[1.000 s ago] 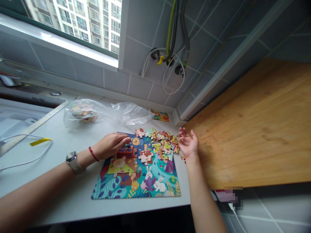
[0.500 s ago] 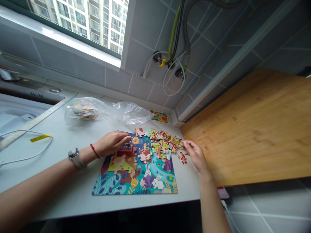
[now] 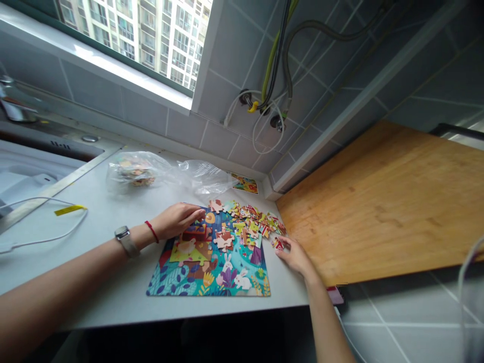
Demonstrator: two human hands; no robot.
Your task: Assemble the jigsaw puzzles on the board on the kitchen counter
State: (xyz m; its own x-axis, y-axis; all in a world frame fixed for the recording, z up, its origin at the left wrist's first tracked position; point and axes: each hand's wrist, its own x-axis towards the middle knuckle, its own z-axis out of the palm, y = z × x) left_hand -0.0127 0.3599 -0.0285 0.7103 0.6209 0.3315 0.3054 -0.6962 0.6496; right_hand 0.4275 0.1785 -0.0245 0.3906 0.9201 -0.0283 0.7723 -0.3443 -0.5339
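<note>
- Over on the right, thumb and forefinger of the right hand [image 3: 297, 257] are together on a red-and-white jigsaw piece [image 3: 278, 244], pinching it from two sides; whether it is lifted or flat on the countertop [image 3: 113, 297], I can't tell!
- That piece sits just off the right edge of the rabbit-patterned puzzle board [image 3: 177, 283], close beside the heaped jigsaw pieces [image 3: 259, 219].
- And the left hand [image 3: 182, 220]? Palm down at the board's upper left, fingers side by side; what, if anything, is under the palm stays hidden.
- Handling, as I judge it: a featherweight, this piece, thin stiff card by the look of it, so the lightest pinch should do.
- Take hold across two opposite edges of its body, please, not by a knob; those narrow necks look the likeliest spots to crease.
- Printed faces could prove slick, and flat card on a smooth top gives little to get under, so a fingernail beneath one rim might help.
- Watch the heap! Pieces overlap there, and a careless knuckle could scatter them.
- The brown-and-white piece [image 3: 224, 240], lying on the board with its edges exposed, looks an easier pick-up.
- Below the left hand, the chick section [image 3: 189, 250] looks several pieces wide; if so, support it from beneath, since such joints may part.
</note>
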